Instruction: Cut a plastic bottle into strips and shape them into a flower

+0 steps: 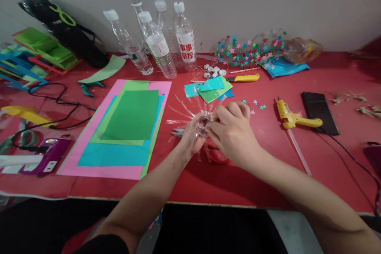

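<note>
Over the middle of the red table my left hand [193,137] is closed around the neck part of a cut clear plastic bottle [203,122]. Thin transparent strips fan out from this piece on several sides. My right hand [232,127] is at the same piece, thumb and fingertips pinched together at its rim or on a strip; exactly which, I cannot make out. Below both hands lie scissors, partly hidden, with red handles [216,155] and blade tips [177,131] showing at the left.
Coloured paper sheets [131,115] are stacked at the left. Several plastic bottles [185,43] stand along the wall. A yellow cutter knife [245,77] lies behind my hands. To the right are a yellow glue gun [293,117] with its cord and a black phone [320,112].
</note>
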`<state>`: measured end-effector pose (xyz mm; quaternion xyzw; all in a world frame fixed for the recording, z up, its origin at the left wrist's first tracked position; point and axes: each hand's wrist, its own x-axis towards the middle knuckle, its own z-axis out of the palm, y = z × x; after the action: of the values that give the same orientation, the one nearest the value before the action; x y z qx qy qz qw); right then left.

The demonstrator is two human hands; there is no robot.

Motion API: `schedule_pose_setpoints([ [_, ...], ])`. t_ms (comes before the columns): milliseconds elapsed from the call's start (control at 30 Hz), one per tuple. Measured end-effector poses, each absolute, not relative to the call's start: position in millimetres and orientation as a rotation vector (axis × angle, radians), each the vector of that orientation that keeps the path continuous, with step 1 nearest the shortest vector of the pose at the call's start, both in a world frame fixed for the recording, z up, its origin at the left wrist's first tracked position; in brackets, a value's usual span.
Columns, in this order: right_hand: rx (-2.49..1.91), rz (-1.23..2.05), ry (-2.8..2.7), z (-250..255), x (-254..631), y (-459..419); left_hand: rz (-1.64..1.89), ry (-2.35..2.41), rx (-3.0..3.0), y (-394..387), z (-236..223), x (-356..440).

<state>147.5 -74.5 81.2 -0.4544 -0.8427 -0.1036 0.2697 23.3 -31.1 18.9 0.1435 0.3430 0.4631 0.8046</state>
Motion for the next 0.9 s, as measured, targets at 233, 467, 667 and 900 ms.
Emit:
schedule_pose_setpoints([
  [233,-1.256,-0.086,-2.208,97,155,-78,1.034,0.760,0.306,-30,22,20],
  [467,-1.252,-0.014,-2.218,92,154,-75,1.063,0.745,0.337,-27,18,20],
  [667,-1.245,0.043,-2.334,86,149,-75,1.078,0.758,0.339,-27,25,20],
  [900,-1.268,0.020,-2.370,90,154,-75,1.058,0.789,0.329,-33,26,25],
])
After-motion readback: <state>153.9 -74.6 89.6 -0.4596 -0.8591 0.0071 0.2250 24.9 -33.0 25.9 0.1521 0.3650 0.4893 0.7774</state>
